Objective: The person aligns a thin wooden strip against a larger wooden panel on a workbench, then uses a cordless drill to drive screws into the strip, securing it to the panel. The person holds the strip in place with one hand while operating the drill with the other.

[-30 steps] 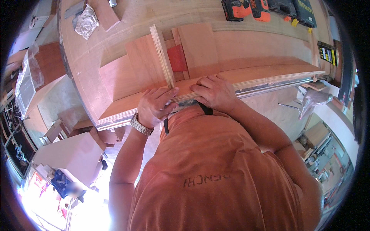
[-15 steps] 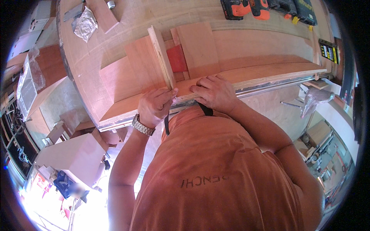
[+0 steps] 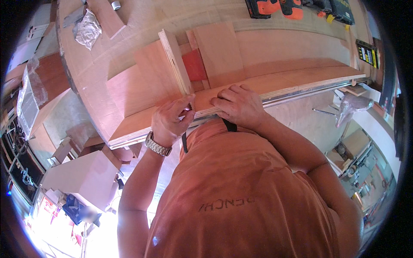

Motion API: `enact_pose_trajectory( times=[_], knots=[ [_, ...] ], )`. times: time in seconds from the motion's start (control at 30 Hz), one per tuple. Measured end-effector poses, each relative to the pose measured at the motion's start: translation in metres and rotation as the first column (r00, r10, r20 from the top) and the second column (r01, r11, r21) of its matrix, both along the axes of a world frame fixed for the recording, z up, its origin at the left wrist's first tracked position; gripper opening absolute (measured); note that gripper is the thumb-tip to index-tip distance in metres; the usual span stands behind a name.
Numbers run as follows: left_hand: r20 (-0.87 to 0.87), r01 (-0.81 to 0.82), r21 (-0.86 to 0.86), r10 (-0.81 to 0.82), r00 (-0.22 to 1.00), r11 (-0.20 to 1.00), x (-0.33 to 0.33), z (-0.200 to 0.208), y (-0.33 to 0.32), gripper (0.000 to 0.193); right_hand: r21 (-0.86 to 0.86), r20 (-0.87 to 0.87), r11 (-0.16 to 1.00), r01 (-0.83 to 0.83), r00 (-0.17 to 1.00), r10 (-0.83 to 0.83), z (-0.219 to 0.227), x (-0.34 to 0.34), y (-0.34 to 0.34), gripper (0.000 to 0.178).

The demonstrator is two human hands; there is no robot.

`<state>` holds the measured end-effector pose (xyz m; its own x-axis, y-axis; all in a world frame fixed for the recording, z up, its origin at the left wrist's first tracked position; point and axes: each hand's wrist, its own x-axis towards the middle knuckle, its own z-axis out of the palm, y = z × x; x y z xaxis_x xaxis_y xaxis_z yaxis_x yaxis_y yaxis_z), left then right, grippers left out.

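Observation:
A long plywood board (image 3: 292, 84) runs along the near edge of the workbench, its layered edge toward me. From it a narrow upright plywood piece (image 3: 174, 60) stands across, slightly tilted in view. My left hand (image 3: 172, 118), with a metal watch at the wrist, is closed in a pinch at the foot of that piece; what its fingertips hold, if anything, is hidden. To its right, my right hand (image 3: 238, 103) is closed over the long board, fingers curled on its top near the front edge. Beyond stand wooden panels (image 3: 217, 53) and a red piece (image 3: 194, 64).
Orange-and-black power tools (image 3: 279, 7) lie at the far right of the bench (image 3: 142, 21). Crumpled silvery wrap (image 3: 88, 30) and a wood offcut (image 3: 105, 17) are at far left. A yellow-and-black box (image 3: 367, 53) sits at the right end. A white cabinet (image 3: 81, 178) stands at lower left.
My left hand's fingers have curled further at the foot of the upright piece. My right hand stays on the board. The whole view has shifted slightly.

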<state>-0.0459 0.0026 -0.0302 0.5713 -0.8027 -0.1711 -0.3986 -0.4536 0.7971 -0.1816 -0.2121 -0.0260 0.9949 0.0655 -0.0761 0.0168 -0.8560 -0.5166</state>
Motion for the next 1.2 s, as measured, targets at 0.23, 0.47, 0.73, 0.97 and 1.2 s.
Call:
enact_pose_trajectory(
  times=[0.23, 0.47, 0.73, 0.97, 1.2],
  knots=[
    [-0.02, -0.014, -0.048, 0.013, 1.0, 0.999, 0.0015, 0.0008, 0.0024, 0.032, 0.011, 0.001, 1.0, -0.003, 1.0, 0.003, 0.005, 0.0034, -0.0011, 0.029],
    [-0.034, -0.023, -0.046, 0.021, 0.999, 0.999, 0.0014, 0.0019, 0.0012, 0.031, 0.02, 0.011, 1.0, 0.004, 1.0, -0.004, 0.0035, 0.0043, -0.002, 0.031],
    [-0.044, -0.048, -0.032, 0.047, 0.998, 0.998, 0.0006, 0.0038, 0.0001, 0.032, 0.008, 0.016, 1.0, -0.003, 1.0, 0.002, 0.0041, 0.004, -0.002, 0.029],
    [-0.068, -0.05, 0.015, 0.05, 0.996, 0.999, -0.0021, 0.0008, 0.0015, 0.032, -0.014, 0.036, 1.0, -0.012, 0.999, 0.012, 0.0012, -0.0001, 0.0003, 0.029],
    [-0.121, -0.062, -0.002, 0.061, 0.991, 0.998, 0.0005, 0.0002, 0.003, 0.031, -0.041, 0.051, 0.999, -0.001, 0.999, 0.003, -0.0026, -0.0024, 0.0011, 0.029]
  ],
)
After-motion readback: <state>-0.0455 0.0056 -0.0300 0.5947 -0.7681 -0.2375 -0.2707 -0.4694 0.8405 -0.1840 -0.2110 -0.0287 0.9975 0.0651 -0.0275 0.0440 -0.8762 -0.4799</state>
